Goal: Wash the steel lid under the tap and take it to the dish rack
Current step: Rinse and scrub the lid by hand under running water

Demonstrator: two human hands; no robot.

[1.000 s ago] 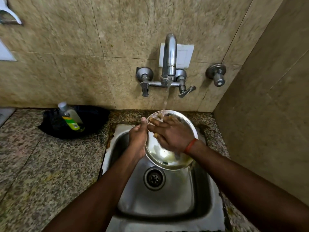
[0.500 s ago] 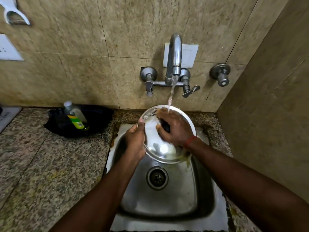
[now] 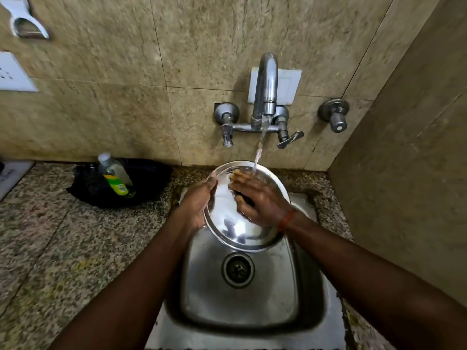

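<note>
Head view. Lid [image 3: 228, 223] held tilted over sink [image 3: 298, 299], upper rim under water stream [image 3: 259, 152] from tap [image 3: 265, 87]. Left hand [image 3: 198, 202] clamped on lid's left rim, thumb over the edge, fingers behind and hidden. Right hand [image 3: 262, 200] laid flat on lid's inner face, fingers [image 3: 238, 176] spread slightly and reaching up to where the stream lands; not gripping. Something dark showing under the right palm, too hidden to identify. Orange band [image 3: 286, 218] on right wrist. Drain [image 3: 237, 270] visible just below lid's lower rim. Bottle [image 3: 115, 174] with green-yellow label leaning in a black bowl [image 3: 151, 180] on speckled tabletop [image 3: 63, 248], left of sink and well apart from lid. Separate valve [image 3: 334, 116] on wall right of tap. Picture slightly blurred at left edge.
</note>
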